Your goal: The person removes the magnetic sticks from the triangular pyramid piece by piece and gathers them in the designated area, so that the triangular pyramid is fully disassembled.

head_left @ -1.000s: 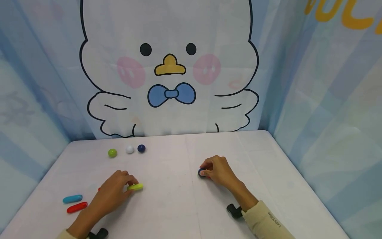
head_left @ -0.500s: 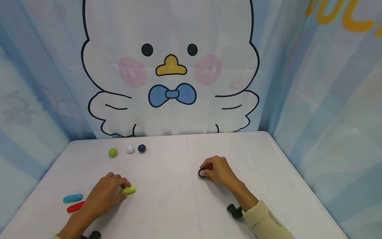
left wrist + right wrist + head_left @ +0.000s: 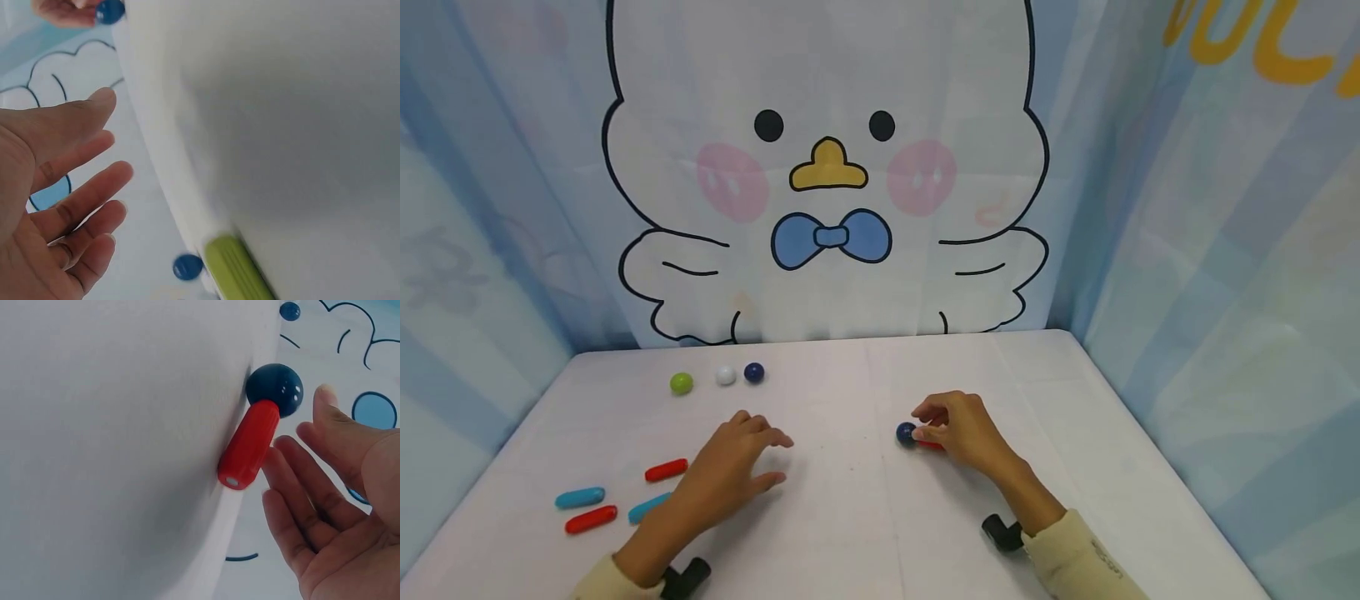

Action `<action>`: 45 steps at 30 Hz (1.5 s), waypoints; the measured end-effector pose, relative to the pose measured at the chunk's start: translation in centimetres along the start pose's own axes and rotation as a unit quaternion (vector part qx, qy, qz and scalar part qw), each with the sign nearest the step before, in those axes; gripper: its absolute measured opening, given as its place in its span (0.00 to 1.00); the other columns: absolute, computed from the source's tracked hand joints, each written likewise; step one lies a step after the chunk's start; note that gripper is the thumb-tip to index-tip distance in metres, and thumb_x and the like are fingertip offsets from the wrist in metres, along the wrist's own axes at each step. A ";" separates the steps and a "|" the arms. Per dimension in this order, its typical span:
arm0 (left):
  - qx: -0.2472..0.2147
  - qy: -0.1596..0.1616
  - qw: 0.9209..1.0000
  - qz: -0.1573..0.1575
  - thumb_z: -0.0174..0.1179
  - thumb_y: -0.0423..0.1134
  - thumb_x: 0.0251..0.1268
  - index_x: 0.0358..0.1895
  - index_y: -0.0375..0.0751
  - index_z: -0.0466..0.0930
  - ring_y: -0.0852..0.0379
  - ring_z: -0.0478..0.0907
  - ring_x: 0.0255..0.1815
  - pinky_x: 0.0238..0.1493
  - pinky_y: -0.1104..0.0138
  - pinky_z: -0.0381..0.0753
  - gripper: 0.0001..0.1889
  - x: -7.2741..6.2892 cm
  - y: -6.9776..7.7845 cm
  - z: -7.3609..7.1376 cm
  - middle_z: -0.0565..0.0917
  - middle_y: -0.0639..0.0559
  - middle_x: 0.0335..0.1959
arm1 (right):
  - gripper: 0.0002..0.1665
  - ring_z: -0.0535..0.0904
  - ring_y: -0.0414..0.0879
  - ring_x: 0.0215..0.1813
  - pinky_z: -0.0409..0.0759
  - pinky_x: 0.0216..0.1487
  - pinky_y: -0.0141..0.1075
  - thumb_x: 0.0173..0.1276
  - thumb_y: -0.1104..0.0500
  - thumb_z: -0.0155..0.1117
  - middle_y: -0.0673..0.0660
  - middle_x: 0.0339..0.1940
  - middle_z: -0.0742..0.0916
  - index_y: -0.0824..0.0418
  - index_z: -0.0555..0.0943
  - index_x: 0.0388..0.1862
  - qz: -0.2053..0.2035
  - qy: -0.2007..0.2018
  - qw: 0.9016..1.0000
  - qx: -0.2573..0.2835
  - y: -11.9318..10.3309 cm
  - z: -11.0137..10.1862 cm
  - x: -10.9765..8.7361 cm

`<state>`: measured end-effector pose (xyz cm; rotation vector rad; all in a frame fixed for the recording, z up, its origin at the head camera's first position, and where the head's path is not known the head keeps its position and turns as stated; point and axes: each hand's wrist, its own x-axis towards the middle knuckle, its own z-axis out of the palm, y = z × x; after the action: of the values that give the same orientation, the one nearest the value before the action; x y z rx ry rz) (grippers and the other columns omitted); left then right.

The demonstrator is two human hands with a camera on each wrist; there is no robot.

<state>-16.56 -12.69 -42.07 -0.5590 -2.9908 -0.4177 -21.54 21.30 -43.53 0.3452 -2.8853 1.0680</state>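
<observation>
My left hand (image 3: 727, 468) hovers over the left-middle of the white table, thumb and fingers spread and holding nothing. A yellow-green stick (image 3: 236, 270) lies near it in the left wrist view; in the head view it is out of sight. On the right, my right hand (image 3: 966, 435) is beside a dark blue ball (image 3: 906, 434), which touches the end of a red stick (image 3: 930, 446). The right wrist view shows that hand's fingers relaxed and apart from both pieces. A pale round spot marks the near end of this red stick (image 3: 250, 445).
Two blue sticks, one blue stick (image 3: 580, 497) and another blue stick (image 3: 649, 507) partly behind my left arm, lie with a red stick (image 3: 666, 470) and a second red stick (image 3: 591, 519). Farther back stand a green ball (image 3: 681, 383), white ball (image 3: 726, 376) and dark blue ball (image 3: 754, 372).
My left hand carried the yellow-green stick leftward, let it go, then moved right with nothing in it. My right hand has released the blue ball and drawn slightly to the right.
</observation>
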 end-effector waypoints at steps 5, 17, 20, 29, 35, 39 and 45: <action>-0.014 0.012 0.999 0.042 0.83 0.44 0.54 0.52 0.50 0.91 0.57 0.75 0.48 0.54 0.59 0.82 0.20 2.0 2.7 1.0 0.88 0.53 0.46 | 0.12 0.84 0.39 0.41 0.87 0.51 0.40 0.61 0.59 0.83 0.48 0.40 0.91 0.53 0.92 0.43 0.023 -0.003 1.000 -0.012 0.5 -0.6 -0.6; -0.083 0.025 0.987 0.137 0.79 0.43 0.62 0.56 0.47 0.89 0.53 0.79 0.50 0.54 0.57 0.84 0.20 7.1 7.4 4.1 0.90 0.50 0.48 | 0.11 0.81 0.38 0.37 0.83 0.49 0.36 0.59 0.64 0.84 0.46 0.34 0.90 0.54 0.92 0.40 0.017 -0.022 0.999 -0.021 1.9 -0.7 -1.1; -0.085 0.020 0.986 0.145 0.79 0.42 0.62 0.57 0.47 0.89 0.53 0.80 0.50 0.55 0.58 0.85 0.20 8.2 8.3 4.9 0.90 0.50 0.49 | 0.11 0.81 0.37 0.36 0.82 0.49 0.36 0.58 0.64 0.84 0.45 0.32 0.90 0.53 0.92 0.38 0.008 -0.023 0.999 -0.025 2.0 -0.7 -1.1; -0.096 0.001 0.984 0.147 0.80 0.41 0.61 0.55 0.49 0.89 0.54 0.82 0.51 0.56 0.59 0.86 0.19 10.3 9.7 6.8 0.90 0.53 0.47 | 0.12 0.81 0.37 0.34 0.81 0.44 0.33 0.56 0.66 0.85 0.46 0.30 0.89 0.55 0.92 0.36 -0.007 -0.023 0.999 -0.035 1.9 -0.6 -1.3; -0.097 0.002 0.985 0.140 0.80 0.42 0.61 0.52 0.50 0.88 0.55 0.80 0.47 0.52 0.62 0.85 0.17 10.7 10.0 7.1 0.89 0.53 0.43 | 0.12 0.80 0.37 0.34 0.82 0.45 0.34 0.56 0.67 0.84 0.45 0.31 0.89 0.54 0.92 0.36 0.001 -0.021 0.999 -0.040 1.8 -0.6 -1.3; -0.092 0.014 0.986 0.140 0.79 0.42 0.61 0.50 0.49 0.87 0.55 0.80 0.44 0.48 0.63 0.84 0.16 10.8 10.1 7.2 0.88 0.52 0.41 | 0.12 0.81 0.37 0.35 0.83 0.46 0.35 0.57 0.67 0.84 0.45 0.31 0.89 0.54 0.92 0.36 -0.001 -0.020 0.999 -0.043 1.7 -0.7 -1.4; -0.082 0.036 0.988 0.124 0.81 0.45 0.59 0.46 0.47 0.87 0.54 0.78 0.41 0.40 0.66 0.80 0.16 10.8 10.4 7.2 0.88 0.50 0.37 | 0.11 0.81 0.36 0.34 0.83 0.45 0.34 0.57 0.66 0.84 0.45 0.31 0.90 0.54 0.91 0.35 -0.012 -0.018 0.999 -0.035 1.9 -0.6 -1.5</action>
<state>-23.00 2.37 -45.12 -0.8970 -2.7864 -0.6490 -20.55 23.38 -44.45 0.3987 -2.9340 0.9639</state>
